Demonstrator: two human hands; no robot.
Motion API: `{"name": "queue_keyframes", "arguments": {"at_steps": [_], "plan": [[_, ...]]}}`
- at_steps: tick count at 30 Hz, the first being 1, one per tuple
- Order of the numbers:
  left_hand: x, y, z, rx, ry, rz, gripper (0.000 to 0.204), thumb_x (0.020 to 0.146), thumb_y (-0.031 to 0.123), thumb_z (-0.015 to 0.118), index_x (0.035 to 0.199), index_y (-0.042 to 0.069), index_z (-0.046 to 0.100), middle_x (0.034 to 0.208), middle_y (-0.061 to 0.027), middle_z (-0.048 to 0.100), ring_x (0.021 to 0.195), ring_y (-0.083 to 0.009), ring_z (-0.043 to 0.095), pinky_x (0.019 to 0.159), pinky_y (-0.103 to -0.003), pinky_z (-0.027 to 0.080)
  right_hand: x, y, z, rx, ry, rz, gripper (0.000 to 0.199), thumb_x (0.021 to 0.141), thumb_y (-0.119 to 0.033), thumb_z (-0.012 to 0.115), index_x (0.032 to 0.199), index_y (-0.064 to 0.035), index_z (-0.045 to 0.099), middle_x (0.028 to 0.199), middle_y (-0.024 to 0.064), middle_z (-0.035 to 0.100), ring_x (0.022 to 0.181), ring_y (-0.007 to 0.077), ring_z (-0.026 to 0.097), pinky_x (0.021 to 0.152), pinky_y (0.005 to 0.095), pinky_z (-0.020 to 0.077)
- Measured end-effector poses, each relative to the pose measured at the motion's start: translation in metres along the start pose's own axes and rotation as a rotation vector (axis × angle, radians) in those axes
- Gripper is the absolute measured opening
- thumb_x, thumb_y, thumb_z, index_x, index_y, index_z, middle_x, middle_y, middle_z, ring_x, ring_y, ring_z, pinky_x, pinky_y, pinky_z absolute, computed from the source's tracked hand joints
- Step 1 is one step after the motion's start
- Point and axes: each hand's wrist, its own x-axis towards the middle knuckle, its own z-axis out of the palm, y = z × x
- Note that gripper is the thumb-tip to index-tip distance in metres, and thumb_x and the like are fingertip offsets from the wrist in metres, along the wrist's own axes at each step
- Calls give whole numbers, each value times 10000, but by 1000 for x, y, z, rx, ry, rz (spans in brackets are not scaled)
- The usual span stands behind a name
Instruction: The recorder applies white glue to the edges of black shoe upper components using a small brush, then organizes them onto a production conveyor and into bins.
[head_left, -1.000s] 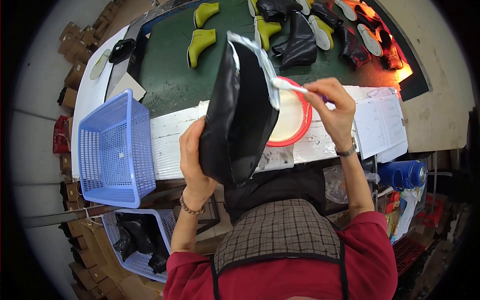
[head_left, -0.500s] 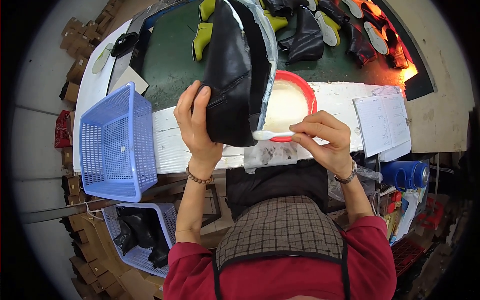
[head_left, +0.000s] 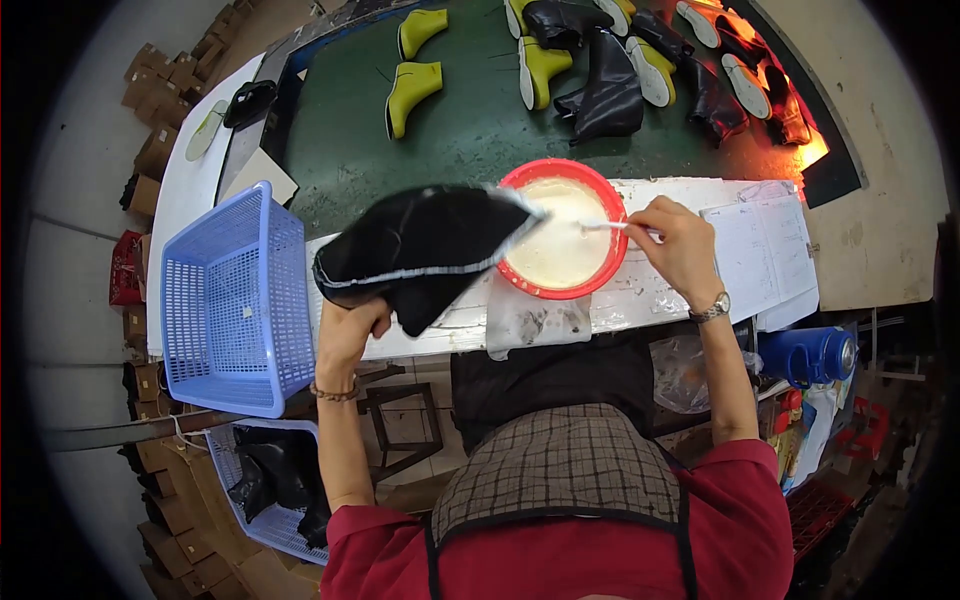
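Note:
My left hand [head_left: 350, 330] grips a black boot upper [head_left: 420, 250] with a pale edge, held flat over the white bench beside the bowl. My right hand [head_left: 680, 245] holds a small white brush [head_left: 605, 226] whose tip reaches into a red bowl [head_left: 613, 272] of whitish glue. The bowl stands on the white bench [head_left: 650, 300] in front of me.
An empty blue plastic basket [head_left: 235, 300] stands left of the bench. Below it a second basket [head_left: 270, 490] holds black boot pieces. Yellow-green and black boot parts [head_left: 560, 60] lie on the green belt [head_left: 450, 130]. Paper sheets [head_left: 760, 250] and a blue flask [head_left: 810, 355] sit to the right.
The boot upper has swung down from upright in front of me to flat at the left of the bowl. My right hand moved up and right, and the brush now dips into the glue.

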Motion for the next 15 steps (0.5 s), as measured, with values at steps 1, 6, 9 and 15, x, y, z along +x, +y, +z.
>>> {"name": "queue_keyframes", "arguments": {"at_steps": [1, 6, 9, 15], "plan": [[-4, 2, 1, -38, -20, -38, 153, 722, -129, 522, 815, -45, 609, 615, -79, 554, 464, -143, 479, 410, -272, 343, 4, -3, -6, 196, 59, 32, 90, 839, -116, 774, 914, -66, 771, 839, 49, 698, 672, 176, 636, 583, 281, 489], [-12, 4, 8, -168, -139, -164, 302, 661, -167, 481, 912, -73, 619, 662, -109, 572, 418, -153, 421, 358, -269, 267, 32, -47, -26, 673, 177, -153, 155, 786, -90, 822, 932, -76, 771, 869, 14, 713, 763, 155, 653, 710, 304, 453], [-12, 10, 15, -318, -196, -207, 258, 685, -170, 493, 895, -81, 614, 637, -118, 571, 411, -157, 434, 360, -287, 272, 41, -52, -29, 567, 199, -275, 186, 759, -49, 825, 934, -86, 774, 895, 16, 717, 807, 147, 644, 767, 298, 424], [-13, 20, 20, -326, -184, -225, 254, 696, -169, 499, 912, -89, 607, 619, -120, 559, 393, -153, 409, 360, -289, 268, 25, -41, -23, 542, 165, -220, 159, 769, -94, 825, 919, -115, 780, 831, -15, 710, 810, 121, 641, 790, 305, 387]]}}
